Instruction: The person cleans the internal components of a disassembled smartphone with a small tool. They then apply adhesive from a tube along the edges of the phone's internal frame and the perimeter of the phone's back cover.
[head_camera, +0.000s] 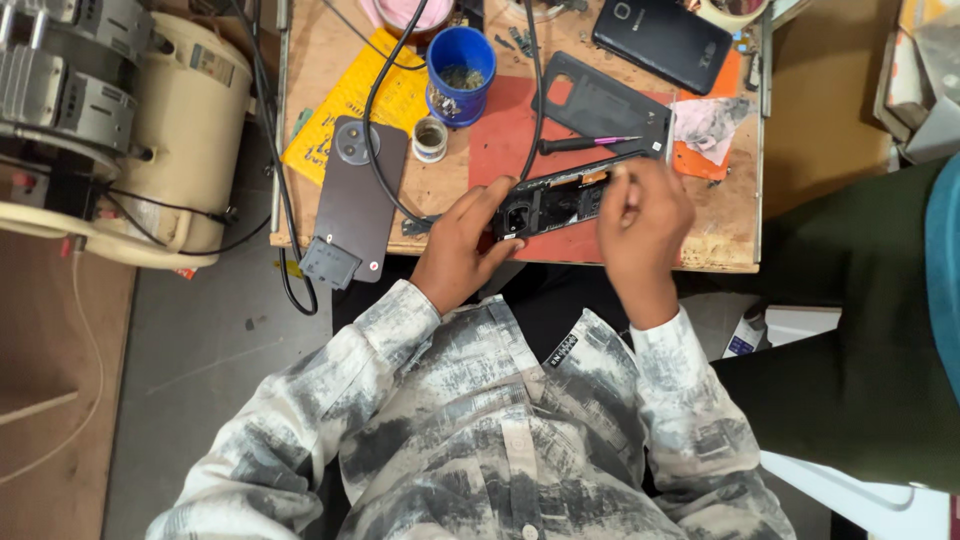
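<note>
Your left hand (462, 245) has its fingers curled around the near end of the opened phone (565, 198), thumb on top, clamping it at the front edge of the workbench (735, 215); your right hand (642, 228) has its fingertips pinched together over the far end of the phone, though whether they nip a small part or only press on it is too blurred to tell. The phone lies face down with its back off, black inner cover and a strip of orange flex showing, so the opening looks done and the work inside looks to be under way; its innards are still in place as far as you can see. A dark back cover (358, 195) with a round camera ring lies just left of your left hand, a black phone case (605, 105) sits behind the phone, and a slim screwdriver (585, 144) rests between them, untouched. Further back stand a blue cup (461, 65) of small parts, a little round tin (430, 138), another phone (665, 40), a red mat (505, 145) and a yellow sheet (350, 105), with black cables (372, 120) looping across. The bench top is worn, scuffed wood; a cream machine (185, 130) sits to your left over a grey floor (200, 350), and another person's dark green sleeve (850, 350) crowds in at your right.
</note>
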